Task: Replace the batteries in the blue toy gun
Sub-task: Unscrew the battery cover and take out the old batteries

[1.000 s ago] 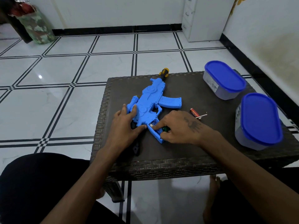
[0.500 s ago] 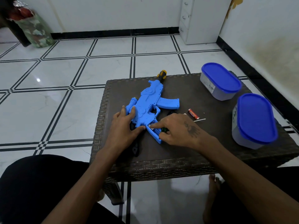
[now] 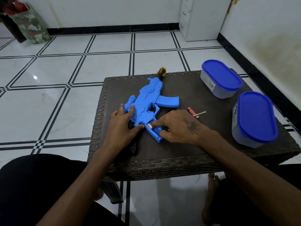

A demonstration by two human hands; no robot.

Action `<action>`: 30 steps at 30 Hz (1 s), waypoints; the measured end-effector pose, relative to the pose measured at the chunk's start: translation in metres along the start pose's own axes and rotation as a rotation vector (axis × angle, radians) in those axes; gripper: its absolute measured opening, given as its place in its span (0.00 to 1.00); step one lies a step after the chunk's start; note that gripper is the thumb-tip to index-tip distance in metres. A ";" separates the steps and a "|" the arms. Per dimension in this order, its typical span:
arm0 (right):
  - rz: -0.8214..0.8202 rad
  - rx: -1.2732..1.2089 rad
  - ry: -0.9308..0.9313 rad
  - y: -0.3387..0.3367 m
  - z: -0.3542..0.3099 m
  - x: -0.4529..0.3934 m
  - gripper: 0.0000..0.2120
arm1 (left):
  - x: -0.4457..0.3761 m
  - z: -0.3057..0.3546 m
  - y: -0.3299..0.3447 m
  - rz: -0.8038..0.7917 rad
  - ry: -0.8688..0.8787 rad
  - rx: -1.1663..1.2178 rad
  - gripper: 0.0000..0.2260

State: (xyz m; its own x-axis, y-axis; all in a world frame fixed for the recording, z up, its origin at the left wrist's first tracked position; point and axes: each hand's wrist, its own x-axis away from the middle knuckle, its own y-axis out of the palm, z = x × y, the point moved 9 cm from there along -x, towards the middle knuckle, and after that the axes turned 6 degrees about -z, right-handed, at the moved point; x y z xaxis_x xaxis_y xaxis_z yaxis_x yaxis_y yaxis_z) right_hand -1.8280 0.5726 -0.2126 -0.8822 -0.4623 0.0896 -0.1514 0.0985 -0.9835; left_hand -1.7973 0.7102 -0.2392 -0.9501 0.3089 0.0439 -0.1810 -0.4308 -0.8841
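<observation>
The blue toy gun (image 3: 146, 98) lies flat on the brown wicker table (image 3: 179, 152), its yellow-tipped muzzle pointing away from me. My left hand (image 3: 122, 128) grips its rear body, fingers over the top and thumb against the grip. The battery compartment (image 3: 150, 124) in the grip is open, with a battery showing inside. My right hand (image 3: 177, 126) has its index fingertip in that compartment and its other fingers curled around a small green object (image 3: 163, 127). A loose red battery (image 3: 193, 112) and a thin metal pin (image 3: 201, 113) lie just right of the hand.
Two grey containers with blue lids stand at the table's right side, one at the back (image 3: 221, 79) and one nearer (image 3: 255, 116). A black part (image 3: 133, 149) lies under my left wrist. A white cabinet (image 3: 202, 17) stands on the tiled floor behind.
My right index fingertip has shifted slightly inside the open compartment. My left hand stays on the gun, and the gun has not moved on the table.
</observation>
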 end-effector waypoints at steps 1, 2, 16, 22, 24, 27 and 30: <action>0.002 0.007 -0.006 -0.001 -0.001 0.000 0.19 | 0.000 0.000 0.000 0.000 -0.001 -0.001 0.34; 0.003 0.011 -0.011 -0.002 -0.002 0.000 0.19 | 0.001 0.000 0.000 -0.002 -0.005 0.000 0.34; -0.017 -0.012 -0.016 -0.001 -0.002 0.013 0.17 | 0.000 -0.002 0.001 -0.008 -0.011 0.023 0.34; -0.029 -0.095 0.022 -0.004 0.007 0.021 0.18 | 0.001 0.000 0.000 -0.001 -0.004 0.029 0.33; 0.060 -0.286 0.063 -0.014 0.014 0.024 0.15 | 0.001 -0.001 0.001 -0.004 -0.002 0.031 0.34; 0.240 -0.632 0.097 -0.038 0.024 0.027 0.11 | 0.001 -0.003 0.001 -0.005 0.008 0.036 0.34; 0.377 -0.913 0.048 -0.061 0.025 0.025 0.12 | 0.003 0.000 -0.001 0.004 0.012 0.064 0.34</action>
State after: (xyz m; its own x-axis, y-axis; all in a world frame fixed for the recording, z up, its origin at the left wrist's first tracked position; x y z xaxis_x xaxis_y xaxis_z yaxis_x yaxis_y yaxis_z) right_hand -1.8299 0.5334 -0.1547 -0.9574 -0.2272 -0.1785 -0.1252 0.8830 -0.4525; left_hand -1.7997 0.7112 -0.2378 -0.9477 0.3171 0.0350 -0.1937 -0.4849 -0.8529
